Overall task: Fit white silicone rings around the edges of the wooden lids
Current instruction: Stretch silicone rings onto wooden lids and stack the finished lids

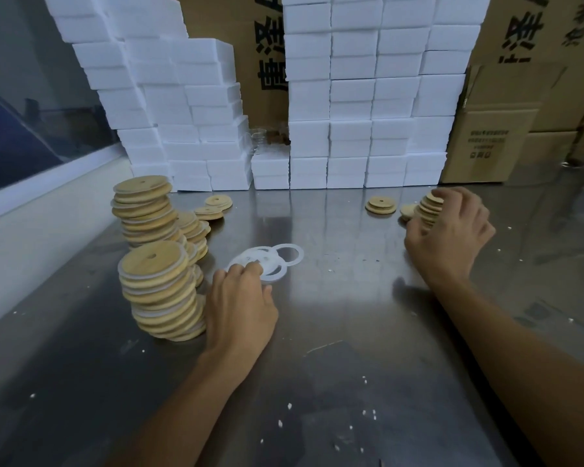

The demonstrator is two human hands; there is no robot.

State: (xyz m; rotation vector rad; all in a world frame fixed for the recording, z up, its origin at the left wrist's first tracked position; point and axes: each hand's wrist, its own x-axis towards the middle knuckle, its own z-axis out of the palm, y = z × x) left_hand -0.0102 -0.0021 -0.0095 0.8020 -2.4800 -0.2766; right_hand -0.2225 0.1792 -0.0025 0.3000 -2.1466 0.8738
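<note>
A: Why did we have both hands out at once?

B: So ring and lid could meet in the middle, I'd judge. Our left hand [240,306] lay on the desk [334,332] at about seven o'clock, fingertips curled onto the near edge of the silicone rings [270,261], pinching one loose from the overlapping bunch. Our right hand [452,227], out at two o'clock, had its grip curled round a small stack of bare wooden lids [430,205].

A: How many rings?

B: Three or four overlapped; we couldn't tell exactly.

A: And the lids?

B: Two tall leaning ringed stacks [159,291] at nine o'clock, kept left out of the way, it seemed. Two loose lids [218,201] behind them, and another pair [380,204] stacked beside the right hand.
</note>
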